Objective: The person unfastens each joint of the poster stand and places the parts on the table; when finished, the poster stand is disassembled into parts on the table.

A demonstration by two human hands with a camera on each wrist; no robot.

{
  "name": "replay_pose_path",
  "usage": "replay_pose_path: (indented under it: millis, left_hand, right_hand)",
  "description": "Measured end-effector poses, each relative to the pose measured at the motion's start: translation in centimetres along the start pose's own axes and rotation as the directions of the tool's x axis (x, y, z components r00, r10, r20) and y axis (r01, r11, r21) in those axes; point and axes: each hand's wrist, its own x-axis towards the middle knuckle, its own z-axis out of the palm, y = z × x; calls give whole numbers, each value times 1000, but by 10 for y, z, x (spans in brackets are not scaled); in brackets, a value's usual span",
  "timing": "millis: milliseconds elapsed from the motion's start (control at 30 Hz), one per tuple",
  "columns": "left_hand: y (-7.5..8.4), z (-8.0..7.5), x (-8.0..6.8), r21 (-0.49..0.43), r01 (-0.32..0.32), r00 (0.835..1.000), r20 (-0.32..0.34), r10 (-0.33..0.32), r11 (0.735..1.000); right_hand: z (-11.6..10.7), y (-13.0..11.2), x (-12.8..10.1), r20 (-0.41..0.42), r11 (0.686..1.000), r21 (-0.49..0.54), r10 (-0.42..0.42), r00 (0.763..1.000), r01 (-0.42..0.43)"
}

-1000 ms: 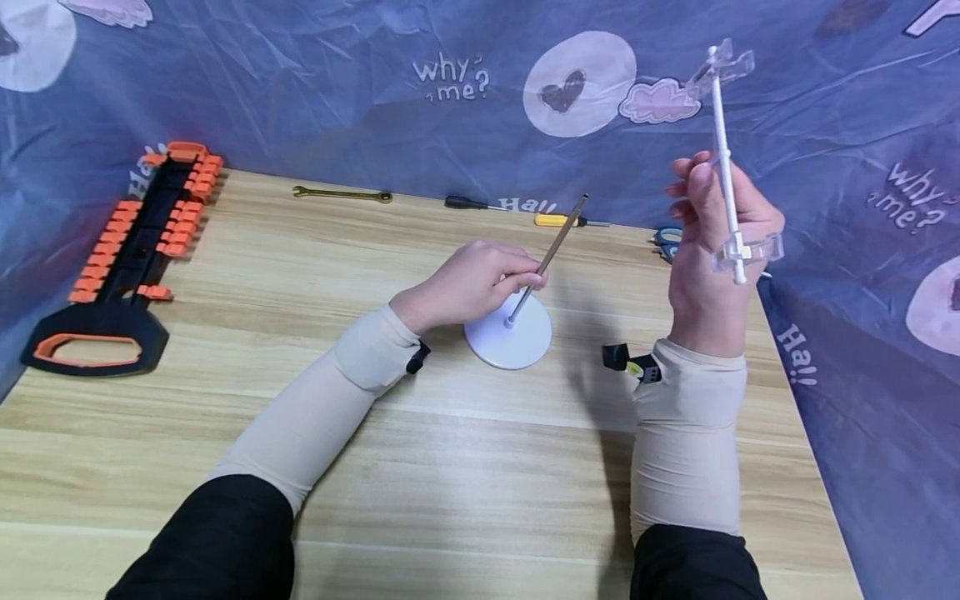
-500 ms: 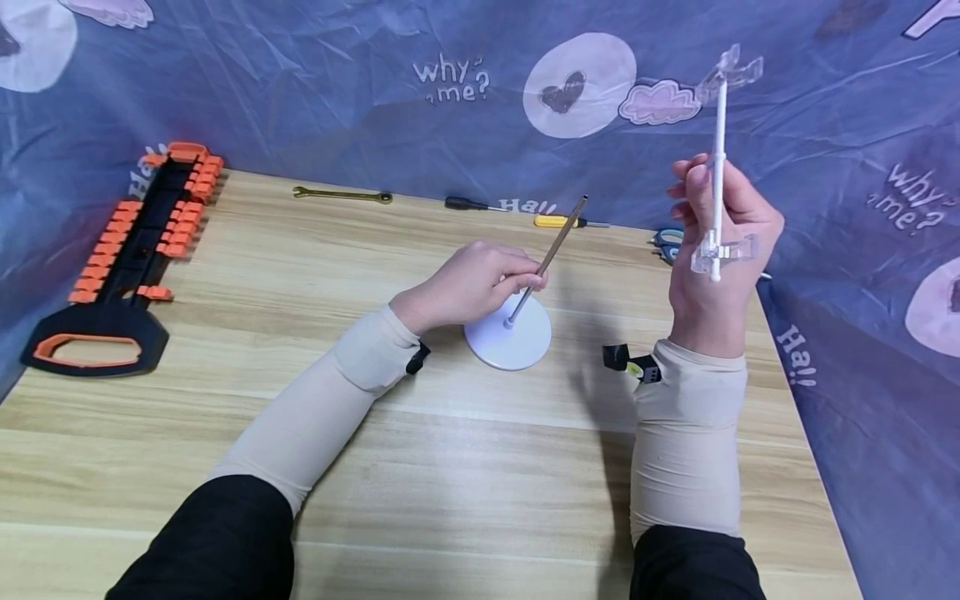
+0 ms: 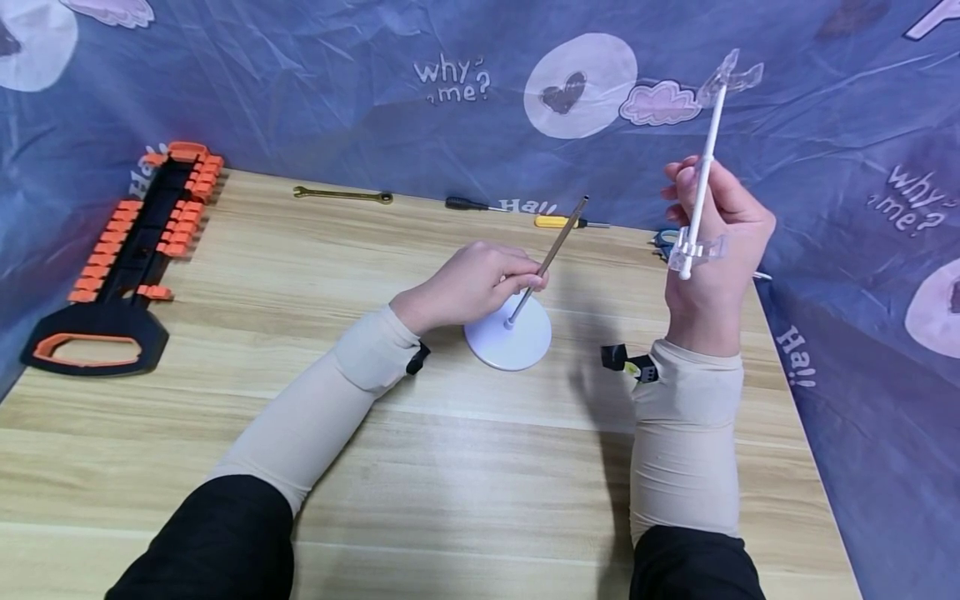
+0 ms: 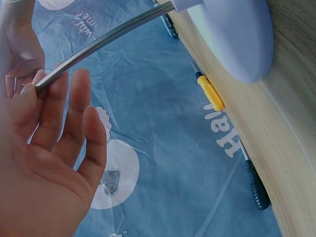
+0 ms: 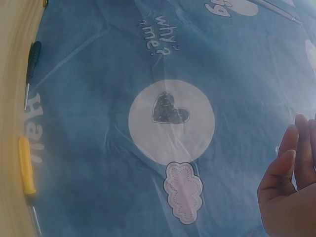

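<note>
A round white base [image 3: 517,342] stands on the table with a metal rod [image 3: 562,237] rising from it, tilted to the right in the head view. My left hand [image 3: 476,283] pinches this rod between thumb and fingers; in the left wrist view the rod [image 4: 108,37] runs from the base to the fingertips. Raised at the right, my right hand [image 3: 727,225] pinches a thin white bar [image 3: 707,158] near its middle. A clear plastic clip [image 3: 731,79] sits at the bar's upper end, another clear clip [image 3: 697,250] near its lower end. The right wrist view hides most of the bar.
A black rack with orange clips [image 3: 146,250] lies at the left. Along the back edge lie a combination wrench [image 3: 345,195], a black-handled screwdriver [image 3: 467,202] and a yellow-handled screwdriver [image 3: 552,221]. Blue handles [image 3: 663,242] show behind the right hand. A printed cloth [image 3: 337,100] hangs behind.
The white bar has turned in my right hand, its lower end swinging left. The right hand has shifted slightly left. The left hand, rod and base have not moved.
</note>
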Motion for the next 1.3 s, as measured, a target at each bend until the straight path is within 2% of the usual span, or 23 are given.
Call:
replay_pose_path:
  millis: [467,700,900,1100,1300]
  left_hand:
    - [1,0,0,4,8,1000,0,-8,1000]
    - [2,0,-1,9,15,1000,5,-15,1000]
    - [3,-1,0,5,12,1000,4,-12,1000]
    - [3,-1,0,15,-1,1000,1,1,1000]
    - [2,-1,0,13,-4,1000,-1,4,1000]
  right_hand:
    - [-1,6,2,-3,998,57,2,1000,-2]
    - [-2,13,3,39,999,20,-46,998,45]
    - [-3,20,6,42,1000,13,-3,999,3]
    - [-6,25,10,11,998,1,59,998,-59]
    - [-9,30,13,9,997,-57,59,998,-59]
